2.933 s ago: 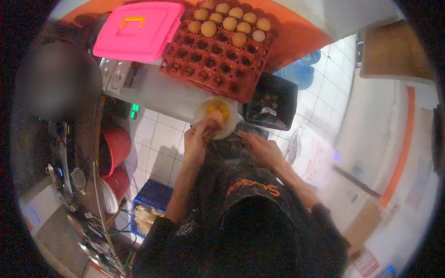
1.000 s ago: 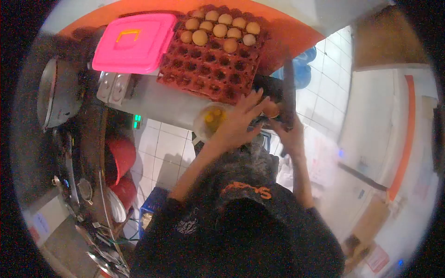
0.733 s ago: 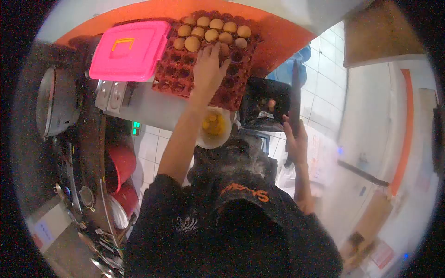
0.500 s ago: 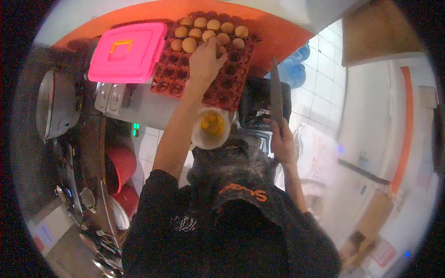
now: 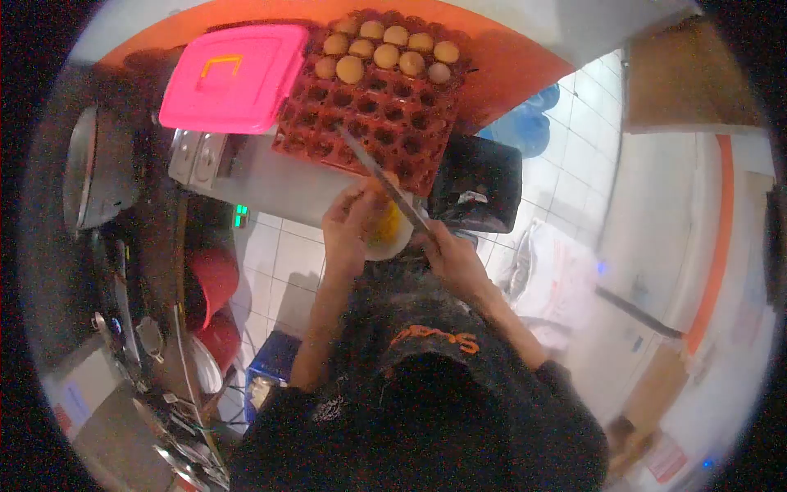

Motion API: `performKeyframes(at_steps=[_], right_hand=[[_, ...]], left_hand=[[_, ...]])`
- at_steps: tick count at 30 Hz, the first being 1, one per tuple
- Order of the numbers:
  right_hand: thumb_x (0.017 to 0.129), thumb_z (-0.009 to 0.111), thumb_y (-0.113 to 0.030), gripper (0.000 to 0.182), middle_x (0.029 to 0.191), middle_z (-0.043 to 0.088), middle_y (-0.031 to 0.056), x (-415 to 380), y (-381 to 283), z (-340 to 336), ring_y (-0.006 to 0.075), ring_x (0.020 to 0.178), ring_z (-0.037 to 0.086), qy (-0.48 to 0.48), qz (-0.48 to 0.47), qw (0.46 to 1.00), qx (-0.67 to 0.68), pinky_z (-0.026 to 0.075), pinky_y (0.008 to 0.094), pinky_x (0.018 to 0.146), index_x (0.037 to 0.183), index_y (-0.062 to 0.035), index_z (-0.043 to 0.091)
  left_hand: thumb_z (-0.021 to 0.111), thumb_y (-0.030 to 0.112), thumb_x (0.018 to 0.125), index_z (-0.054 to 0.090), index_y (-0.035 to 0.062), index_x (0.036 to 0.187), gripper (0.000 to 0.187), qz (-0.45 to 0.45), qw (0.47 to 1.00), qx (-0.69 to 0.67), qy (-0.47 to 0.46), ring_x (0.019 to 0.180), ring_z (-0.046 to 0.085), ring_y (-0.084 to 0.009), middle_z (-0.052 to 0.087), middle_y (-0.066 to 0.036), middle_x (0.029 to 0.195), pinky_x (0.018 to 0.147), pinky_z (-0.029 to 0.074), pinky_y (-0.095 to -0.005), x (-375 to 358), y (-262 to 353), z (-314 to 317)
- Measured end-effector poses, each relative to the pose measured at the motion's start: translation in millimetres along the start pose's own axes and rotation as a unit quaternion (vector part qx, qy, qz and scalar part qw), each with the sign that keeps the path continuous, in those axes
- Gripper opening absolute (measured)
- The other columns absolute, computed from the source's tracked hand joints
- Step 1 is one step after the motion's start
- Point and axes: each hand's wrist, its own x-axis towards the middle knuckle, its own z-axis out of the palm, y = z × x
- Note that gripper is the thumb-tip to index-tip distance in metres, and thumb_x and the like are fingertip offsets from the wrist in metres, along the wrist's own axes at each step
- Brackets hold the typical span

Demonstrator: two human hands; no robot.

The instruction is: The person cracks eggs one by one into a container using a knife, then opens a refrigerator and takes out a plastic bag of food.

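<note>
While over the bowl (image 5: 392, 234): left hand (image 5: 348, 225) closed round 1 egg (image 5: 370, 197); right hand (image 5: 452, 258) gripping knife (image 5: 379, 176), blade across egg.

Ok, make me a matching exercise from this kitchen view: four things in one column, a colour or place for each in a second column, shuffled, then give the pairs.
Things:
1. box lid
2. egg tray
3. knife
4. bowl

Descriptions:
A. red, with eggs only along its far rows
B. held in the right hand, blade slanting over the tray's near edge
C. bright pink, left of the tray
D. white, with yellow yolk inside, at the counter's near edge by the left hand

Pairs: 1-C, 2-A, 3-B, 4-D
</note>
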Motion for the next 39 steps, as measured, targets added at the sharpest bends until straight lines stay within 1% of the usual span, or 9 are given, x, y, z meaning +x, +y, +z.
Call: performKeyframes(at_steps=[2,8,11,18,20,26,32,35,39], right_hand=[[0.102,0.052,-0.02,0.029,0.099,0.07,0.0236,1.0,4.9,7.8,0.0468,0.097,0.065,-0.024,-0.033,0.999,-0.001,0.051,0.0508,0.081,0.13,-0.0109,0.054],[0.101,0.053,-0.019,0.041,0.119,0.066,0.0209,7.8,6.5,19.0,0.0441,0.1,0.065,-0.07,-0.11,0.987,-0.097,0.054,0.0513,0.082,0.142,-0.0128,0.047],[0.1,0.054,-0.018,0.042,0.126,0.063,0.0201,9.0,9.3,20.3,0.0417,0.103,0.065,-0.112,-0.076,0.984,-0.116,0.054,0.0498,0.082,0.141,-0.0127,0.047],[0.092,0.059,-0.008,0.055,0.115,0.066,0.0192,0.5,22.0,24.2,0.0402,0.1,0.066,-0.108,-0.11,0.985,-0.083,0.054,0.0487,0.083,0.145,-0.0148,0.045],[0.09,0.059,-0.006,0.059,0.112,0.066,0.0186,-1.4,29.4,29.6,0.0402,0.097,0.066,-0.079,-0.127,0.986,-0.075,0.054,0.0485,0.082,0.146,-0.0155,0.044],[0.092,0.059,-0.01,0.053,0.117,0.066,0.0178,-4.5,25.9,19.2,0.0389,0.102,0.066,-0.139,-0.07,0.982,-0.111,0.055,0.0481,0.083,0.144,-0.0156,0.046],[0.096,0.06,-0.017,0.043,0.118,0.066,0.0178,-9.3,46.3,27.4,0.0403,0.102,0.066,-0.097,-0.129,0.984,-0.081,0.054,0.0514,0.083,0.137,-0.013,0.051],[0.097,0.061,-0.021,0.038,0.114,0.067,0.0197,-4.5,40.0,29.6,0.0407,0.101,0.066,-0.048,-0.151,0.986,-0.059,0.055,0.049,0.082,0.133,-0.0097,0.054],[0.093,0.069,-0.026,0.041,0.109,0.069,0.022,2.2,-7.8,3.1,0.0383,0.097,0.068,-0.026,-0.104,0.994,-0.002,0.055,0.0425,0.082,0.126,-0.0047,0.06]], left_hand=[[0.067,0.014,0.095,0.061,-0.0023,0.126,0.036,-0.063,0.986,-0.148,0.047,0.106,0.066,-0.0179,0.067,-0.009,0.119,0.096,0.053,-0.0316,-20.7,0.5,6.4],[0.068,0.014,0.096,0.062,-0.0042,0.124,0.034,-0.103,0.977,-0.148,0.11,0.105,0.067,-0.0208,0.068,-0.012,0.114,0.095,0.055,-0.0335,-35.3,3.9,-4.4],[0.066,0.016,0.097,0.062,-0.0062,0.122,0.034,-0.123,0.968,-0.183,0.119,0.102,0.069,-0.0219,0.068,-0.014,0.115,0.095,0.056,-0.0343,-36.9,-14.9,-11.1],[0.063,0.023,0.099,0.064,-0.006,0.117,0.034,-0.158,0.952,-0.241,0.107,0.096,0.07,-0.0196,0.071,-0.012,0.108,0.088,0.058,-0.0316,-46.4,-18.8,-12.8],[0.063,0.026,0.099,0.065,-0.0057,0.117,0.036,-0.179,0.96,-0.189,0.108,0.095,0.071,-0.0194,0.071,-0.012,0.106,0.085,0.057,-0.0309,-45.0,-15.7,-13.3],[0.063,0.03,0.099,0.065,-0.0054,0.115,0.039,-0.178,0.956,-0.202,0.12,0.094,0.071,-0.0206,0.072,-0.011,0.105,0.084,0.057,-0.0318,-45.5,-16.4,-9.3],[0.063,0.029,0.098,0.065,-0.0057,0.115,0.039,-0.135,0.978,-0.118,0.106,0.095,0.072,-0.0223,0.072,-0.012,0.105,0.086,0.057,-0.0334,-48.1,-10.3,-6.7],[0.064,0.027,0.097,0.065,-0.0058,0.115,0.038,-0.149,0.976,-0.126,0.098,0.096,0.072,-0.0228,0.071,-0.012,0.107,0.088,0.057,-0.0341,-41.2,-12.4,-13.2],[0.065,0.023,0.096,0.065,-0.0065,0.118,0.037,-0.141,0.978,-0.143,0.055,0.098,0.071,-0.0217,0.07,-0.013,0.111,0.092,0.056,-0.0347,-40.6,-29.1,-18.1]])
